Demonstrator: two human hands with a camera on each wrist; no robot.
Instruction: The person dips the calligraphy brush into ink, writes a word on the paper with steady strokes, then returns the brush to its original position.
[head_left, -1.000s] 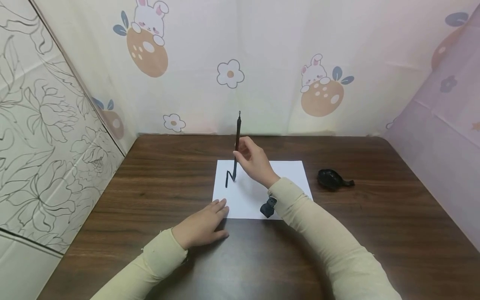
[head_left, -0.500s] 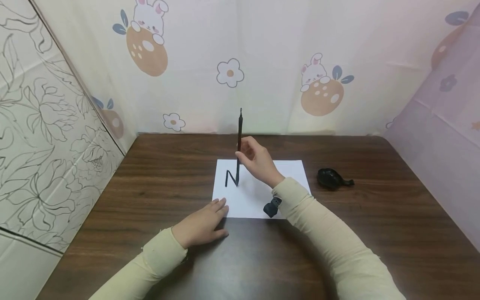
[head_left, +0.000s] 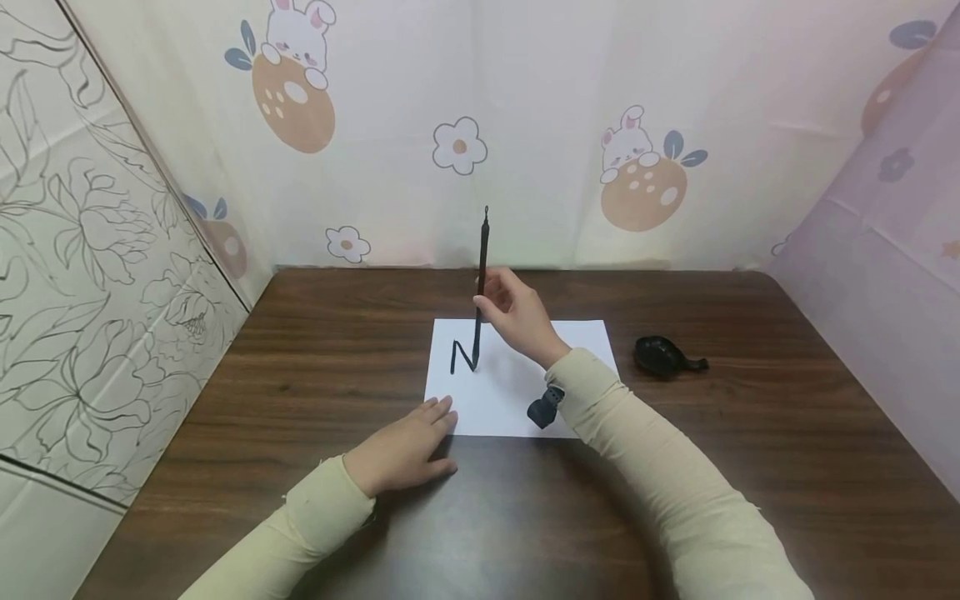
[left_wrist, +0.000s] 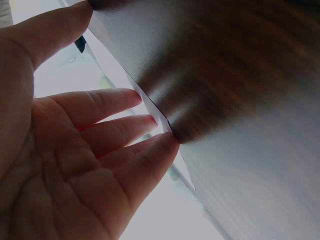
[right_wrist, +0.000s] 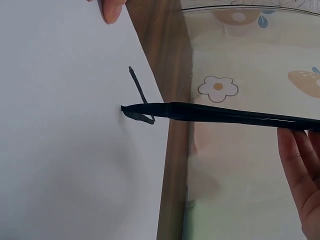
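Quietly, a person at a dark wooden table (head_left: 322, 333) holds a black brush (head_left: 483, 250) almost upright over a white sheet of paper (head_left: 502, 404), the shaft pinched between the thumb and fingers of the right hand (head_left: 521, 321). The brush tip points down at the lower end of a black mark (head_left: 453, 358), an upright stroke joined at its top to a slanting one; whether the bristles press on the sheet cannot be told. The left hand (head_left: 401, 450) lies flat and grasps nothing, its fingertips on the paper's near left corner and its thumb on the bare wood. Right of the sheet, well apart from both hands, sits what looks like a small black dish (head_left: 660, 357), its narrow end turned to the right; what it may contain cannot be made out. A dark device (head_left: 544, 408) shows at the right cuff, above the paper. Behind the table hangs a pale curtain (head_left: 540, 67) printed with rabbits and flowers.
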